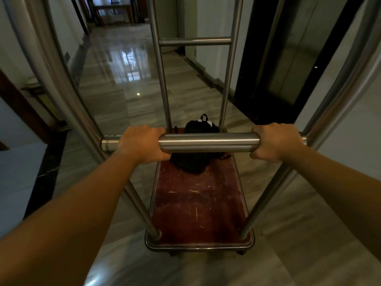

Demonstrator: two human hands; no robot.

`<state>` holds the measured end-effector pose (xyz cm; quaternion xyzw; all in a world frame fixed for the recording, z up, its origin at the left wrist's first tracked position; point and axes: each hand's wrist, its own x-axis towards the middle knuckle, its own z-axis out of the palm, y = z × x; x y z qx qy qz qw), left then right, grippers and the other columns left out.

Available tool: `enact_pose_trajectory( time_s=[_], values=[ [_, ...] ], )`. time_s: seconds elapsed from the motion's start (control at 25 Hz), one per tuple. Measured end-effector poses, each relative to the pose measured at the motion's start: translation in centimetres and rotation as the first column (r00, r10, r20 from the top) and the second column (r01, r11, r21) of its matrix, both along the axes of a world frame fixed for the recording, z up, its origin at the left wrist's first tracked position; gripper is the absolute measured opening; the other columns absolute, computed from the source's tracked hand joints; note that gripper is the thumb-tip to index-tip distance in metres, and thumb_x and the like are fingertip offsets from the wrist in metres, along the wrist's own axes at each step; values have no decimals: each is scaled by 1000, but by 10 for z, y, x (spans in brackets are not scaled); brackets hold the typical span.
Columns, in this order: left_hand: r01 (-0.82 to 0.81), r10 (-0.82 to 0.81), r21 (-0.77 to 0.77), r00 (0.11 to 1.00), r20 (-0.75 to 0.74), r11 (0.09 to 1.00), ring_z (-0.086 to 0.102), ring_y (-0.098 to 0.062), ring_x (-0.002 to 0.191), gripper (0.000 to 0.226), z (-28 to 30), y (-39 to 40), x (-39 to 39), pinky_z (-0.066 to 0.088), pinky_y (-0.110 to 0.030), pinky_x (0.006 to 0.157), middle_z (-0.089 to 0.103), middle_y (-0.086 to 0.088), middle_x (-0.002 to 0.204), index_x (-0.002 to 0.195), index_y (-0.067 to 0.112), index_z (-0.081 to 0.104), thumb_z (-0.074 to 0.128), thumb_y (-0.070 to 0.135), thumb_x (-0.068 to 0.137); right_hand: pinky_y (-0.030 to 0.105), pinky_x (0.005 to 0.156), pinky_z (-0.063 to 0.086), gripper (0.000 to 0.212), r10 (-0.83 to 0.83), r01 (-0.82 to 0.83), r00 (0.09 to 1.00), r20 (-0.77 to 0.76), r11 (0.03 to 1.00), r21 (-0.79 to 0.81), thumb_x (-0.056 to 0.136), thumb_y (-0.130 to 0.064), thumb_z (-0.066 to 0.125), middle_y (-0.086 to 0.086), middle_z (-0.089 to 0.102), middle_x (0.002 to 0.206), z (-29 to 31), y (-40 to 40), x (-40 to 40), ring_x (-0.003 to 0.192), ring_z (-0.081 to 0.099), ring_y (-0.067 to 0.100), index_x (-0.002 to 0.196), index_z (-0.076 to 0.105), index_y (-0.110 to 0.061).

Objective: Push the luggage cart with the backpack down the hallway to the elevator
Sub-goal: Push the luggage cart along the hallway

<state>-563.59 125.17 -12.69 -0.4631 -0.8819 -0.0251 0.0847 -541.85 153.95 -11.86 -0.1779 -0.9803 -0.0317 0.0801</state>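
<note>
A: Status of step?

B: Push phase, judged from grip. Left hand (142,144) wrapped around the handle bar (208,142) near its left end; right hand (275,141) wrapped around the right end. Both closed on the bar w/ fingers curled under, arms extended.

A: Load position?

B: Backpack (195,159) sits on the red deck (198,205) of the luggage cart (199,243), at the far end, approx. centred. It lies below and just beyond the bar, between the two hands, touching neither. Part of it is hidden behind the bar.

A: Destination?

B: Dark-framed elevator door (288,65) on the right wall, a bit ahead of the cart's far end. Door looks shut; call button not identifiable. Hallway floor (123,79) runs on to the far left, glossy, no obstruction visible.

A: Next move req.?

B: Probably short fwd push, then more force from left hand to swing the front right toward the door. Keep the right upright (329,112) clear of the frame. Backpack is unsecured, so avoid abrupt turns.
</note>
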Motion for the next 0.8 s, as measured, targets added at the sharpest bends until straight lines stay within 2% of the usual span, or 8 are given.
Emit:
enact_pose_trajectory(
  time_s=[0.2,0.4,0.52,0.68,0.8],
  values=[
    [64,-64,6,998,-3,998,47,-12,60,44,2,11,-112,34,-32,58,48,14,66,85,38,54,57,72,58,34,58,36,51,-90,90,996,20,996,-2,43,-74,40,-13,51,65,1,-4,-101,59,50,15,79,47,-39],
    [189,-188,45,982,-14,981,52,-14,60,46,2,17,-223,42,-31,57,55,10,69,88,34,58,61,71,61,36,61,46,47,-215,213,973,83,977,32,47,-66,52,-7,58,70,0,-11,-195,63,56,19,83,53,-37],
    [211,-209,46,977,-30,976,57,-17,62,47,1,17,-281,44,-32,56,62,6,73,89,31,59,61,69,61,36,61,44,42,-281,279,954,105,960,37,48,-64,60,-10,56,69,0,-19,-247,63,54,18,81,49,-40],
    [252,-253,30,967,10,967,59,-19,66,46,-1,21,-369,50,-35,61,64,5,76,90,32,58,62,68,61,34,57,37,41,-330,329,938,109,944,33,48,-64,56,-11,50,65,-2,-36,-318,58,49,19,78,45,-40],
    [289,-289,39,957,-9,957,57,-18,62,45,-2,25,-431,47,-33,57,63,6,73,86,35,57,61,70,58,34,57,38,39,-359,357,926,114,933,38,51,-64,56,-9,50,64,4,-46,-370,60,53,22,78,45,-38]
  ],
)
